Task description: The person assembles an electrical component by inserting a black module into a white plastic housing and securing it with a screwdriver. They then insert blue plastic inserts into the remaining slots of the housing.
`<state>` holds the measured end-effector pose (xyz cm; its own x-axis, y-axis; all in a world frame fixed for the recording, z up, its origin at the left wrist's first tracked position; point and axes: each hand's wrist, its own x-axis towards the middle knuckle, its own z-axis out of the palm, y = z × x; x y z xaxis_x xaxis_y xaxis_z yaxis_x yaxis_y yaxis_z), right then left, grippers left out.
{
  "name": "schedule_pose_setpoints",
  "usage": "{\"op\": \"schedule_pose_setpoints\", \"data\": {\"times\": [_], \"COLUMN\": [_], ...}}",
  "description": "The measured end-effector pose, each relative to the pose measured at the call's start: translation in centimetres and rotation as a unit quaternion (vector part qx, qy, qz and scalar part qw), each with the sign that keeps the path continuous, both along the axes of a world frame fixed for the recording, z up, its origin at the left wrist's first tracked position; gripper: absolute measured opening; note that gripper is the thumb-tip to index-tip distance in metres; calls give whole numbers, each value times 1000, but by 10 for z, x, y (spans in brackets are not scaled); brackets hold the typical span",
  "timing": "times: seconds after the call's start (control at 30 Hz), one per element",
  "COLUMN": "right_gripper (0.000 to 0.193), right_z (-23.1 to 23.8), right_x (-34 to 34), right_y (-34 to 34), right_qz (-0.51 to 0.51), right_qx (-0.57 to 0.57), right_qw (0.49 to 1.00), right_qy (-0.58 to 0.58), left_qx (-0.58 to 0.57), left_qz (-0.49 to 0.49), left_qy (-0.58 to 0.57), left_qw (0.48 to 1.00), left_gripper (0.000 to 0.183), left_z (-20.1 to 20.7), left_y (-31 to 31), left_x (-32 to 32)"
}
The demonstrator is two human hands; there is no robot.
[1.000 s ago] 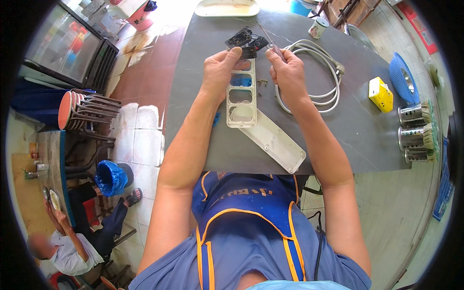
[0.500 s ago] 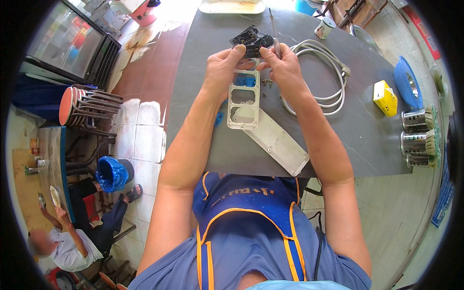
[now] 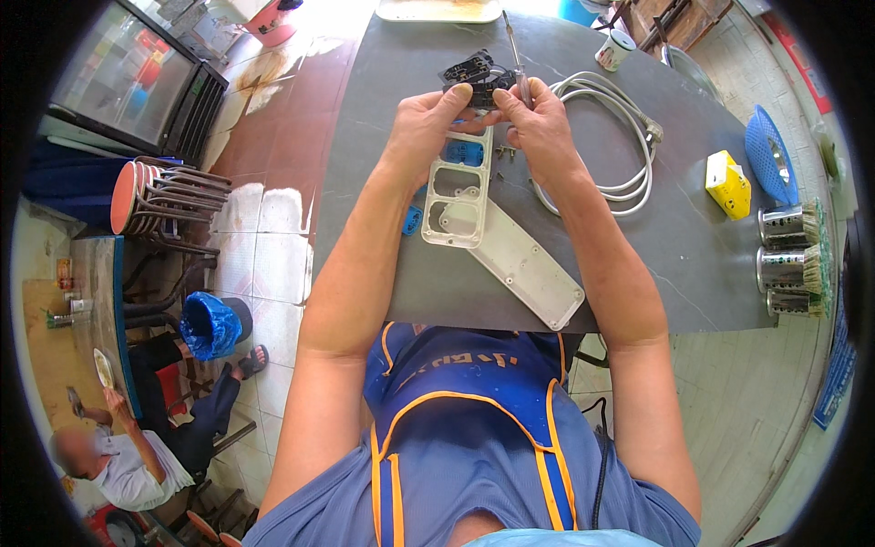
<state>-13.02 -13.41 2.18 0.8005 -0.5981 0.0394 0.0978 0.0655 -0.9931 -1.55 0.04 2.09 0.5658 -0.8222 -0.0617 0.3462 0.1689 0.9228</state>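
Observation:
Black plastic socket inserts (image 3: 468, 71), joined by short dark wires, are pinched between my two hands above the table. My left hand (image 3: 427, 128) is closed on their left side, its fingers partly hidden. My right hand (image 3: 540, 123) grips the right side and also holds a screwdriver (image 3: 513, 46), its shaft pointing away from me. Under my hands is a white power strip frame (image 3: 453, 241) with square openings. It overlaps a long white back cover (image 3: 529, 273). Blue plastic pieces (image 3: 412, 220) show beside the frame and through an opening. Small screws (image 3: 507, 151) lie nearby.
A coiled grey cable (image 3: 645, 173) with a plug lies right. Beyond are a white can (image 3: 615, 50), yellow box (image 3: 727, 185), blue basket (image 3: 771, 155) and metal holders (image 3: 782, 226). A tray (image 3: 437, 11) sits at the far edge. Another person (image 3: 137, 465) sits left.
The frame's near end has swung slightly left, and a blue piece beside it shows more. The screwdriver's tip has tilted left. Both hands keep their hold on the socket inserts.

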Motion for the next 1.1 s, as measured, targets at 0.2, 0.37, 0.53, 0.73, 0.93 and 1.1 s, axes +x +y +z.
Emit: {"op": "schedule_pose_setpoints", "data": {"times": [0.2,0.37,0.53,0.73,0.93,1.1], "right_gripper": [18,17,15,14,13,14], "right_z": [6,5,2,3,3,1], "right_x": [-2,-2,2,4,2,1], "right_y": [5,1,2,1,7,8], "right_qz": [-13,-7,-23,-28,-35,-39], "right_qx": [16,5,-16,-12,8,0], "right_qw": [1000,1000,999,1000,999,999], "right_qy": [20,12,-15,-9,-9,-3], "left_qx": [26,19,14,26,39,14], "left_qz": [2,-10,-34,-20,-3,17], "left_qy": [17,72,72,72,62,81], "left_qw": [1000,997,997,997,997,996], "left_gripper": [43,44,44,44,38,30], "left_z": [-10,-2,-4,0,3,0], "left_y": [-2,2,1,2,4,3], "left_x": [8,7,10,7,6,6]}}
